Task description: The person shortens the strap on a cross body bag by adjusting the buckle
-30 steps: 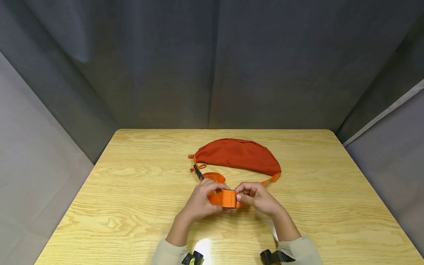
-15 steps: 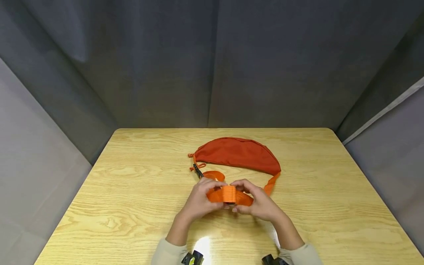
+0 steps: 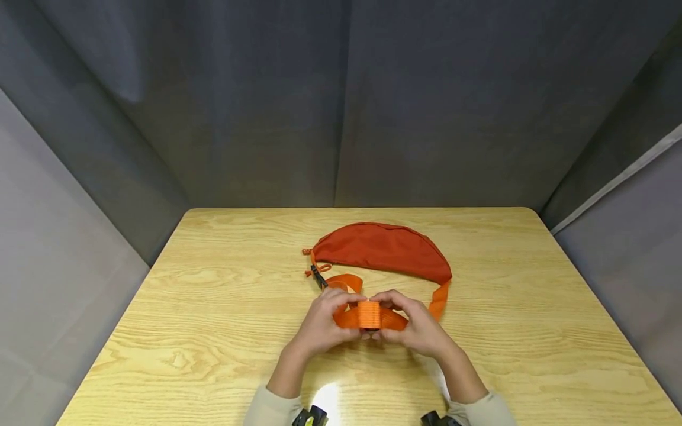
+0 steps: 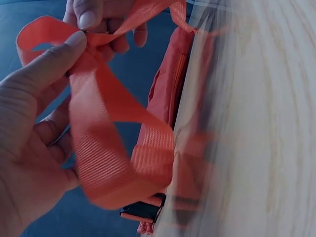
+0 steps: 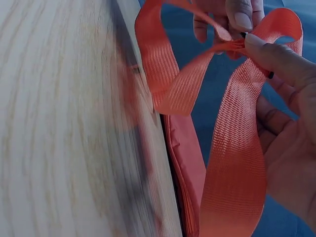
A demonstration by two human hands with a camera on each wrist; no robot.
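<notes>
A red waist bag (image 3: pixel 380 248) lies on the wooden table, its orange strap (image 3: pixel 438 299) running toward both hands. My left hand (image 3: pixel 325 322) pinches the strap at the left of a small raised webbing loop (image 3: pixel 369 315). My right hand (image 3: pixel 418 324) pinches the same place from the right, thumb below and fingers above. In the right wrist view, black bits of a strap slider show by the right thumb (image 5: pixel 276 57); the rest is covered by fingers. In the left wrist view, the left thumb (image 4: pixel 57 59) presses on the gathered webbing, and a slack strap length (image 4: pixel 106 143) hangs beneath.
A black side-release buckle (image 3: pixel 318 277) and a knotted orange cord (image 3: pixel 322 269) lie at the bag's left end. The wooden tabletop (image 3: pixel 213 325) surrounds the bag. Dark curtains (image 3: pixel 266 118) stand behind the table, with pale panels on both sides.
My right hand has shifted from the loop's right edge to grip around it opposite the left. The slider's dark edge has turned downward, and the right strap section hangs more steeply.
</notes>
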